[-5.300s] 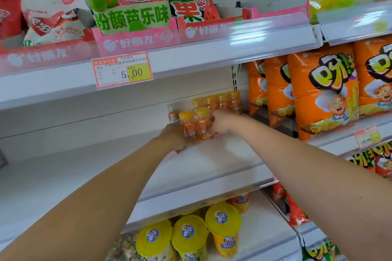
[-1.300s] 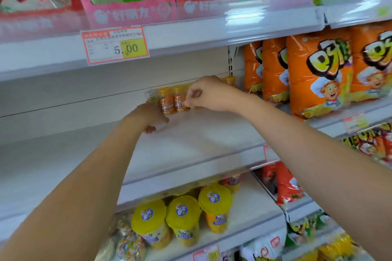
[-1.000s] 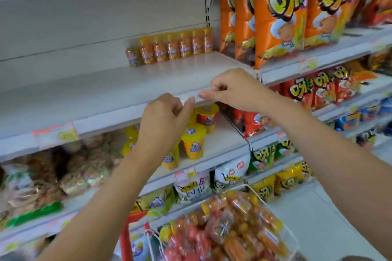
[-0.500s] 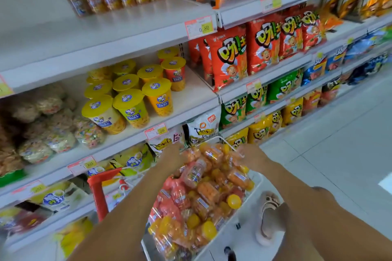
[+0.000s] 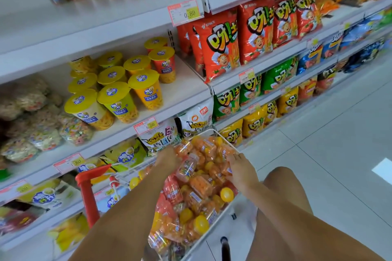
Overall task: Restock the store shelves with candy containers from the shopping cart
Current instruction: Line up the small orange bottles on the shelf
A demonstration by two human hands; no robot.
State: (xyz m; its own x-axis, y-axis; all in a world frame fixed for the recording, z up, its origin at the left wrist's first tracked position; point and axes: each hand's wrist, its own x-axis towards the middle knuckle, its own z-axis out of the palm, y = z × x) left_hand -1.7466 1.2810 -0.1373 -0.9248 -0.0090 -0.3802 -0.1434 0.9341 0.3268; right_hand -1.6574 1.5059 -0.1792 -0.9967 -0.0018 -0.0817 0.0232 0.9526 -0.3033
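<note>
- Candy containers (image 5: 199,184), orange with yellow lids, lie heaped in the cart (image 5: 221,136), which stands near the shelves (image 5: 101,21).
- More candy containers stand in a row at the back of the top shelf, blurred.
- Left hand (image 5: 168,160) reaches into the far left side of the heap. Its fingers are buried among the containers, so I cannot tell whether it grips any.
- Right hand (image 5: 241,169) rests on the right side of the heap, fingers (image 5: 233,157) laid out fairly straight over the containers and not closed round one.
- Red cart handle (image 5: 89,193) stands left of the left forearm.
- Yellow-lidded cups (image 5: 116,95) fill the shelf below the top one; red bags (image 5: 254,32) stand to their right.
</note>
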